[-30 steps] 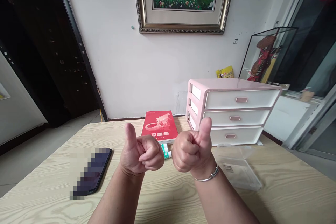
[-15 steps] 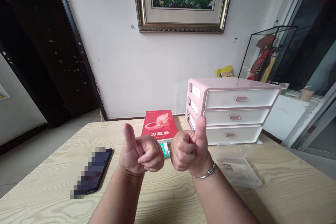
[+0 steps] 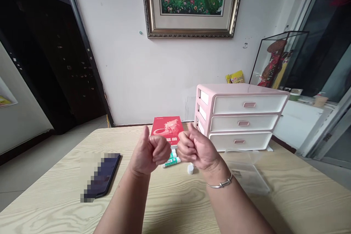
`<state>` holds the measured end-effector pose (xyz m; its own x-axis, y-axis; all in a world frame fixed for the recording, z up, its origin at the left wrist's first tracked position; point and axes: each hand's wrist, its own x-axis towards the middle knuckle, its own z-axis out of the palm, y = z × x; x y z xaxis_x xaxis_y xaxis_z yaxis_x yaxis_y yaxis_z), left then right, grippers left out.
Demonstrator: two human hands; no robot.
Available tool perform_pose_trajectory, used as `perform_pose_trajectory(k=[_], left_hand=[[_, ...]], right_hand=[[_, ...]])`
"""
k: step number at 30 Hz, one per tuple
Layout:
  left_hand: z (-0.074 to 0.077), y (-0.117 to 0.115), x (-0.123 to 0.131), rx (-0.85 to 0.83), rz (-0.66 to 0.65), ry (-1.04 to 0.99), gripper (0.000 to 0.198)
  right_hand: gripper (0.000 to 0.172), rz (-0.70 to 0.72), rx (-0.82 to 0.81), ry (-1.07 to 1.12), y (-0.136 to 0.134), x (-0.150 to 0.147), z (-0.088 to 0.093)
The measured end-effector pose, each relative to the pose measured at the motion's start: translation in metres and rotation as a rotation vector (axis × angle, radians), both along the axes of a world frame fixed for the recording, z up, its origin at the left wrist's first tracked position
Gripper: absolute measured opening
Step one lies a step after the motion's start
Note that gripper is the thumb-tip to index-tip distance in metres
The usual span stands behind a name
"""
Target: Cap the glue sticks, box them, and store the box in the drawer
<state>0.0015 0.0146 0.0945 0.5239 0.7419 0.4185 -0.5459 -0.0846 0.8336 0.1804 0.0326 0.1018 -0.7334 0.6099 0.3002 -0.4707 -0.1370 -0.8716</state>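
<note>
My left hand [image 3: 150, 151] is raised over the table, its fingers curled into a fist and its thumb pointing up. Opposite it, my right hand [image 3: 199, 148] makes the same fist, thumb up and leaning left, with a silver bracelet [image 3: 219, 184] on the wrist. Nothing shows in either hand. Behind them lies a red book [image 3: 166, 128], partly covered by the fists. Green-and-white tubes [image 3: 172, 161] lie in front of the book, partly hidden by my left hand. A small white cylindrical piece [image 3: 190, 169] stands below my right hand.
A pink and white drawer unit [image 3: 244, 122] stands at the back right. In front of it an open clear plastic box [image 3: 252, 181] lies on the wooden table [image 3: 170, 208]. A dark phone [image 3: 108, 175], partly pixelated, lies at the left. A framed picture [image 3: 190, 33] hangs on the wall.
Both thumbs have tilted, the right one now leaning left. The white cylindrical piece and more of the tubes have come into sight. The view has shifted slightly.
</note>
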Motion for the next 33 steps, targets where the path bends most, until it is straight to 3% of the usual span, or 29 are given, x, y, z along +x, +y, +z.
perform_pose_trajectory(k=[3, 5, 7, 9, 13, 19, 28, 33], left_hand=[[-0.016, 0.002, -0.002, -0.081, 0.518, 0.275, 0.056], [-0.033, 0.003, -0.002, -0.017, 0.846, 0.629, 0.041], [-0.052, 0.001, -0.001, 0.150, 1.018, 0.988, 0.024], [-0.070, -0.003, 0.004, 0.344, 1.051, 1.240, 0.013], [-0.098, -0.008, 0.018, 0.605, 0.999, 1.509, 0.028], [-0.124, 0.000, 0.034, 0.720, 1.022, 1.679, 0.044], [-0.132, 0.015, 0.028, 0.787, 1.045, 1.719, 0.034], [-0.131, 0.015, 0.026, 0.795, 1.054, 1.711, 0.023]], right_hand=[[0.047, -0.615, 0.013, -0.270, 0.002, 0.005, -0.019], [0.043, -0.906, 0.111, -0.438, 0.005, 0.014, -0.039], [0.039, -1.115, 0.313, -0.638, 0.007, 0.027, -0.058], [0.032, -1.220, 0.454, -0.875, 0.006, 0.041, -0.074], [0.020, -1.171, 0.516, -1.175, -0.001, 0.055, -0.096], [0.036, -1.068, 0.639, -1.274, -0.004, 0.050, -0.118], [0.053, -0.965, 0.763, -1.232, 0.002, 0.054, -0.130], [0.052, -0.939, 0.777, -1.232, 0.004, 0.054, -0.136]])
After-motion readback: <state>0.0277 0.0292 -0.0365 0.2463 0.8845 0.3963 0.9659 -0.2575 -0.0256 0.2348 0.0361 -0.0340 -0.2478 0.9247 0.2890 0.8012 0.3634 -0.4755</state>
